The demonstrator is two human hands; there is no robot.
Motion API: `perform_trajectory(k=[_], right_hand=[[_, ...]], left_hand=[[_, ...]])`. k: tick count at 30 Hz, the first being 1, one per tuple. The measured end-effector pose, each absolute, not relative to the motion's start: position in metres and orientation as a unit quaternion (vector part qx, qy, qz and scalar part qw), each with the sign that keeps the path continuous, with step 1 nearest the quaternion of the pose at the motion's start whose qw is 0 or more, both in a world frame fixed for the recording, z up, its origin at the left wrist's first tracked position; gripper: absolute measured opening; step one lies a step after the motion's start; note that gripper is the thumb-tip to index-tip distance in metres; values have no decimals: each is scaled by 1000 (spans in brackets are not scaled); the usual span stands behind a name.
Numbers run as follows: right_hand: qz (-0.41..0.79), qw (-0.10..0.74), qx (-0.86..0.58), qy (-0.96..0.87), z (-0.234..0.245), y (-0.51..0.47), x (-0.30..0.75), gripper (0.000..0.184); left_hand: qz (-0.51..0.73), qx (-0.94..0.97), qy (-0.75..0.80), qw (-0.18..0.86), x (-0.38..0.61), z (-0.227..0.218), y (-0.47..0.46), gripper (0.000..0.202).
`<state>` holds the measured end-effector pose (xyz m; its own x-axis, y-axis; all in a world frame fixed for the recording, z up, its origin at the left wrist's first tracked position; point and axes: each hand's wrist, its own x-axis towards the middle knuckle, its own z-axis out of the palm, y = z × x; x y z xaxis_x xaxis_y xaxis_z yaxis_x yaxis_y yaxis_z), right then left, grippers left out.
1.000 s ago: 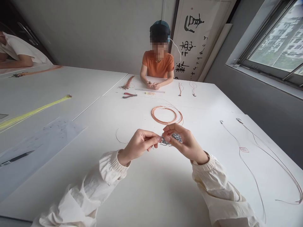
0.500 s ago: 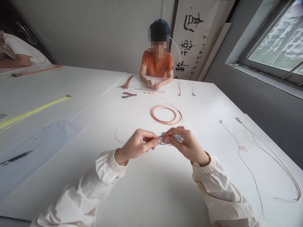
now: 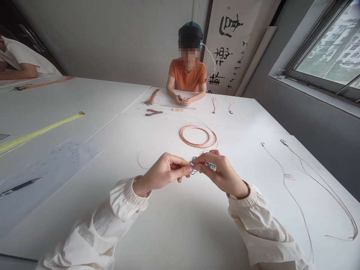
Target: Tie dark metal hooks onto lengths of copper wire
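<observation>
While both hands pinch it from either side, a small glittery silver piece [image 3: 201, 164] hangs above the white table [image 3: 242, 123], its form hard to make out: fingers hide most of it, maybe twisted wire or tiny beads, can't tell. The left hand [image 3: 161, 172] clamps its left end between thumb and fingers, the right hand [image 3: 222, 174] its right end; less silver shows at the right fingers than a sec. ago. Gathered cream sleeves [image 3: 125, 198] run off the frame's bottom edge. Just beyond lies a smooth coil of copper wire [image 3: 198, 137], loops overlapping.
</observation>
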<state>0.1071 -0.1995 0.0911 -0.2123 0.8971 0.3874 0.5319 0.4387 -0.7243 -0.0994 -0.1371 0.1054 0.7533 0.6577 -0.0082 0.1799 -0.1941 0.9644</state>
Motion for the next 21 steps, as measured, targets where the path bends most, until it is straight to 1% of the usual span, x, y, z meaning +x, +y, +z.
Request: perform_trajectory(k=[3, 6, 8, 14, 18, 21], right_hand=[[226, 405, -478, -746, 91, -199, 106, 15], [232, 411, -478, -741, 92, -200, 105, 10], [240, 415, -483, -733, 94, -201, 104, 15], [288, 443, -485, -697, 99, -200, 109, 17], [413, 489, -441, -629, 97, -196, 110, 22], [561, 488, -348, -572, 84, -193, 91, 39]], left_hand=[[214, 756, 297, 543, -98, 105, -139, 24], [230, 772, 315, 501, -98, 105, -141, 28], [246, 775, 324, 483, -98, 104, -142, 30], [290, 770, 345, 452, -97, 104, -143, 27], [351, 756, 331, 442, -97, 108, -146, 22], [406, 750, 303, 425, -95, 112, -154, 16]])
